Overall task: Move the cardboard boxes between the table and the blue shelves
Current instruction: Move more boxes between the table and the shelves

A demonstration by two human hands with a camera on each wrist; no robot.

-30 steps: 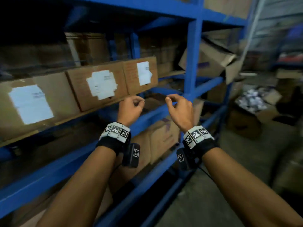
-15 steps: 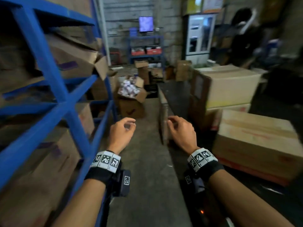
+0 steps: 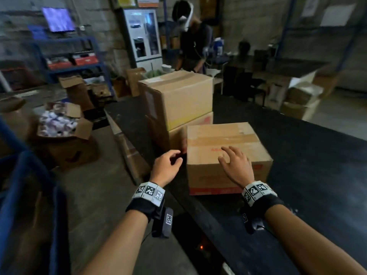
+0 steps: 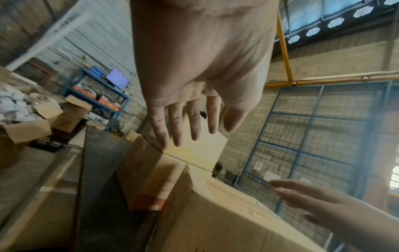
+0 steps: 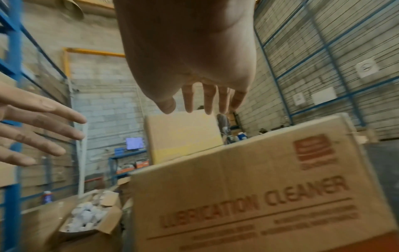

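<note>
While both hands (image 3: 200, 165) hover spread, the nearest box (image 3: 222, 141) lies between them.

1. Three closed cardboard boxes on the table (image 3: 297, 155): the near box (image 3: 222, 139), and just behind it a stack of two, the upper box (image 3: 178, 96) on the lower box (image 3: 176, 135).
2. Two hands beside the near box: left hand (image 3: 165, 168), right hand (image 3: 236, 165).
3. One open box of white items (image 3: 63, 132) on the floor, left of the table.

Both hands (image 5: 190, 56) spread, empty, above the "LUBRICATION CLEANER" cardboard box (image 5: 248, 196).
</note>
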